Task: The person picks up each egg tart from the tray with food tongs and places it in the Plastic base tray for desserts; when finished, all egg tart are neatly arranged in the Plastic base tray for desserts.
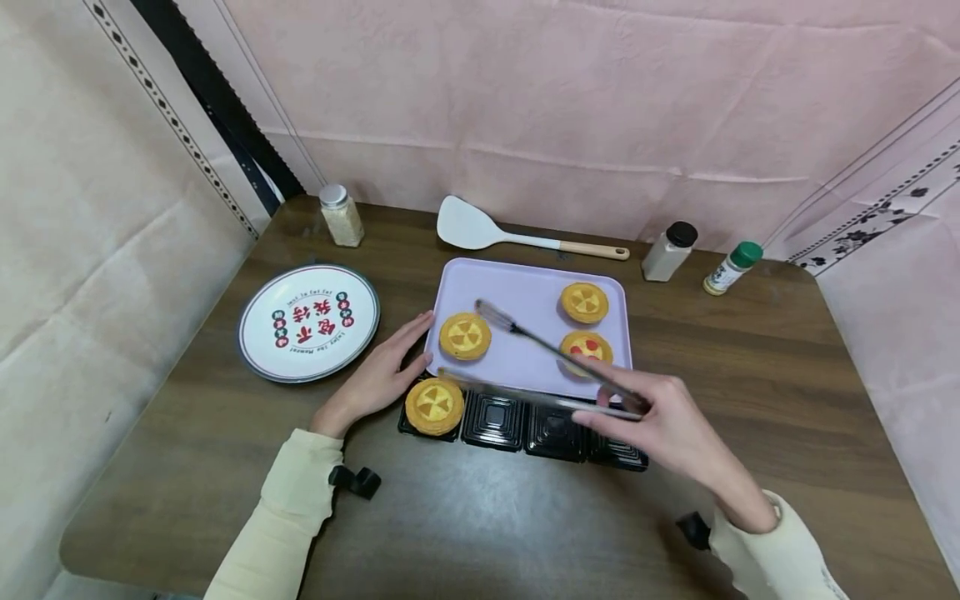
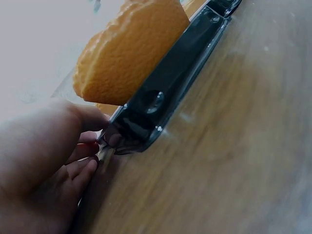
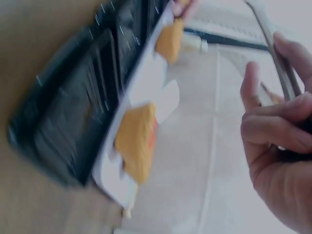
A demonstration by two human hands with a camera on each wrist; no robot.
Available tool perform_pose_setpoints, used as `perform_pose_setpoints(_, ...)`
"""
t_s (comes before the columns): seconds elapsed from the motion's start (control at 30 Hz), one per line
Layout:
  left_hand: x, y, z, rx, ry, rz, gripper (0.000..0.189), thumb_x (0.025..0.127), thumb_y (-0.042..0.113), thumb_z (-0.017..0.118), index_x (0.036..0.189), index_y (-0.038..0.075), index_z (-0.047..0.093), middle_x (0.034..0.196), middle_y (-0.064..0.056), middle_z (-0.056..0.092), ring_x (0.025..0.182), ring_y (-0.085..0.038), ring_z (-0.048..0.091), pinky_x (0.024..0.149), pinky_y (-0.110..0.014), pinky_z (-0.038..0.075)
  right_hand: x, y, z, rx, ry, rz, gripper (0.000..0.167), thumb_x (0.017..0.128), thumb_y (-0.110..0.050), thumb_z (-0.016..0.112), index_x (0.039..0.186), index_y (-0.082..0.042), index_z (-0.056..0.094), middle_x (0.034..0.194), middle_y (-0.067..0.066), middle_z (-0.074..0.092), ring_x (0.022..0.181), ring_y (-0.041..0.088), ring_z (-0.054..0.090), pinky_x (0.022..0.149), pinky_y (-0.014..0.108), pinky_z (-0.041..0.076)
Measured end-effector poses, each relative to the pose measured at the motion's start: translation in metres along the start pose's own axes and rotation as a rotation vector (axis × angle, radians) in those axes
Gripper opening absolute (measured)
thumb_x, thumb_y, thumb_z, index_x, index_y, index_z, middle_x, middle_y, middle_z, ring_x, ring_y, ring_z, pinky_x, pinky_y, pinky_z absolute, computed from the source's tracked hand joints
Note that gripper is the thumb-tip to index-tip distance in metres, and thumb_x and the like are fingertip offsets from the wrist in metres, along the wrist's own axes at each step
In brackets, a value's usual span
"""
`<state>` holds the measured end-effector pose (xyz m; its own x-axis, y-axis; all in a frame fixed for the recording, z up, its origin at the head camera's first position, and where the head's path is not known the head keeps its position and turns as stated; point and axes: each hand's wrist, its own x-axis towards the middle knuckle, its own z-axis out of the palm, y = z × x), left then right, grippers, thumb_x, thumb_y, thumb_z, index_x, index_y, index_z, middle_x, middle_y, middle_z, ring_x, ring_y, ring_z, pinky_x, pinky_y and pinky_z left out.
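Note:
My right hand (image 1: 652, 412) grips metal tongs (image 1: 543, 340), whose two arms are spread apart above the lilac tray (image 1: 517, 292), with nothing between their tips. One tip hovers near the left egg tart (image 1: 465, 336); the other is by the tray's front edge. Two more tarts sit on the tray's right side: a plain-topped one (image 1: 584, 302) and one with red spots (image 1: 577, 342), partly behind the tongs. Before the tray lies a black plastic container (image 1: 555, 433) with several compartments; its leftmost bears a tart (image 1: 435, 407). My left hand (image 1: 382, 371), fingers extended, touches the tray's left edge and the container's corner (image 2: 114, 139).
A white plate (image 1: 309, 325) with red lettering lies at left. Along the back stand a silver-capped jar (image 1: 341, 218), a black-capped shaker (image 1: 667, 252) and a green-capped bottle (image 1: 731, 268). A white spatula (image 1: 468, 225) with a wooden handle lies behind the tray.

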<state>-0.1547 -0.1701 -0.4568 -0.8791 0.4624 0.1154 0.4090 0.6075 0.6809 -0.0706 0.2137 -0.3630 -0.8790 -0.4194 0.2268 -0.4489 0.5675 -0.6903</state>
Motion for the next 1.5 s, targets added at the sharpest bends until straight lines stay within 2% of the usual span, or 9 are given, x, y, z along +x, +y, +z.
perform_pose_setpoints(0.17,-0.004,-0.002,0.001,-0.001,-0.007,-0.03,0.061,0.103,0.027,0.052,0.156,0.013,0.026,0.161,-0.003,0.02,0.145,-0.018,0.02,0.114,-0.046,0.023,-0.003,0.013,-0.021,-0.095,0.188,0.155,0.058,0.083,-0.033,0.081,0.136,-0.034,0.059,0.075,-0.005,0.059,0.048,0.011,0.039,0.039,0.026,0.031)
perform_pose_setpoints(0.27,-0.005,-0.003,0.001,0.0,-0.008,-0.035,0.061,0.103,0.028,0.052,0.156,0.013,0.026,0.161,-0.003,0.02,0.145,-0.019,0.02,0.114,-0.046,0.023,-0.005,0.024,-0.028,-0.146,0.26,0.254,0.057,0.084,-0.038,0.078,0.137,-0.034,0.059,0.071,0.0,0.054,0.048,0.014,0.04,0.039,0.027,0.032)
perform_pose_setpoints(0.37,-0.006,-0.003,0.001,-0.001,-0.006,-0.031,0.061,0.103,0.027,0.052,0.156,0.012,0.026,0.161,-0.004,0.021,0.145,-0.02,0.021,0.114,-0.046,0.024,-0.008,0.034,-0.032,-0.184,0.297,0.328,0.058,0.085,-0.042,0.077,0.138,-0.029,0.059,0.073,0.006,0.051,0.055,0.017,0.042,0.042,0.029,0.033)
perform_pose_setpoints(0.53,-0.006,-0.002,0.001,-0.008,-0.008,-0.033,0.06,0.103,0.026,0.052,0.156,0.012,0.027,0.161,-0.005,0.021,0.145,-0.019,0.021,0.114,-0.046,0.024,-0.012,0.05,-0.035,-0.191,0.289,0.4,0.061,0.086,-0.045,0.074,0.14,-0.021,0.058,0.095,0.015,0.061,0.07,0.023,0.048,0.045,0.029,0.035)
perform_pose_setpoints(0.6,-0.006,-0.002,0.0,-0.011,-0.007,-0.032,0.06,0.103,0.026,0.052,0.156,0.012,0.027,0.161,-0.005,0.021,0.145,-0.02,0.021,0.113,-0.047,0.024,-0.013,0.054,-0.035,-0.191,0.28,0.416,0.062,0.086,-0.046,0.074,0.14,-0.02,0.058,0.103,0.016,0.062,0.076,0.024,0.049,0.047,0.029,0.036)
perform_pose_setpoints(0.7,-0.005,-0.001,0.0,-0.01,-0.003,-0.025,0.06,0.103,0.026,0.052,0.156,0.011,0.027,0.161,-0.005,0.021,0.145,-0.02,0.021,0.113,-0.047,0.024,-0.012,0.059,-0.036,-0.204,0.269,0.427,0.063,0.086,-0.048,0.073,0.139,-0.019,0.058,0.106,0.017,0.063,0.08,0.025,0.05,0.05,0.029,0.037)
perform_pose_setpoints(1.13,0.0,0.0,0.001,0.002,-0.001,-0.013,0.06,0.103,0.026,0.052,0.156,0.012,0.027,0.161,-0.005,0.021,0.145,-0.02,0.021,0.113,-0.047,0.024,-0.01,0.068,-0.037,-0.208,0.26,0.425,0.062,0.087,-0.048,0.072,0.139,-0.016,0.059,0.102,0.017,0.063,0.077,0.025,0.049,0.051,0.029,0.038)
perform_pose_setpoints(1.5,0.0,0.001,0.001,-0.008,-0.002,-0.005,0.061,0.103,0.028,0.051,0.156,0.012,0.026,0.161,-0.006,0.022,0.145,-0.02,0.022,0.113,-0.047,0.024,-0.01,0.068,-0.035,-0.205,0.221,0.419,0.064,0.088,-0.048,0.07,0.14,-0.013,0.057,0.096,0.016,0.058,0.071,0.025,0.049,0.044,0.028,0.036)
